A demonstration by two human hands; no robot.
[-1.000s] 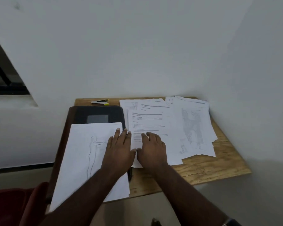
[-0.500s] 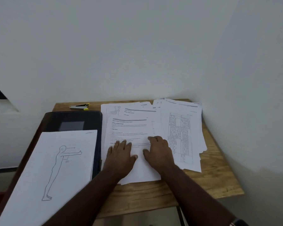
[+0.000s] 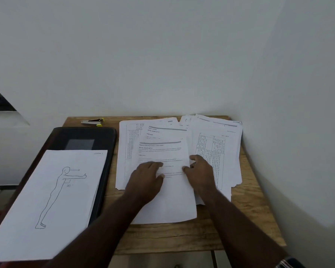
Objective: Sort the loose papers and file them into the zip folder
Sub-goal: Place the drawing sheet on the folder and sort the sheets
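white walls meet in a corner behind a small wooden counter (image 3: pixel 182 240), seen from the head camera. loose papers (image 3: pixel 217 144) lie spread in overlapping layers over the right half of the counter, reaching back to the wall. on top of them, nearest the person, sits a printed text sheet (image 3: pixel 168 202) whose near edge hangs toward the counter's front. the left hand (image 3: pixel 147 176) rests flat on this sheet, fingers straight and close together, thumb out to the side. the right hand (image 3: pixel 200 171) lies at the sheet's right edge, its fingers bent and touching the paper; whether they pinch the edge i cannot tell. a black zip folder (image 3: pixel 85 136) lies closed on the left half of the counter, just beside the papers. a figure drawing sheet (image 3: pixel 52 200) showing a standing body with one arm stretched out rests on the folder and overhangs its near end. a small yellow-tipped stapler (image 3: pixel 94 121) sits at the back edge, behind the folder.
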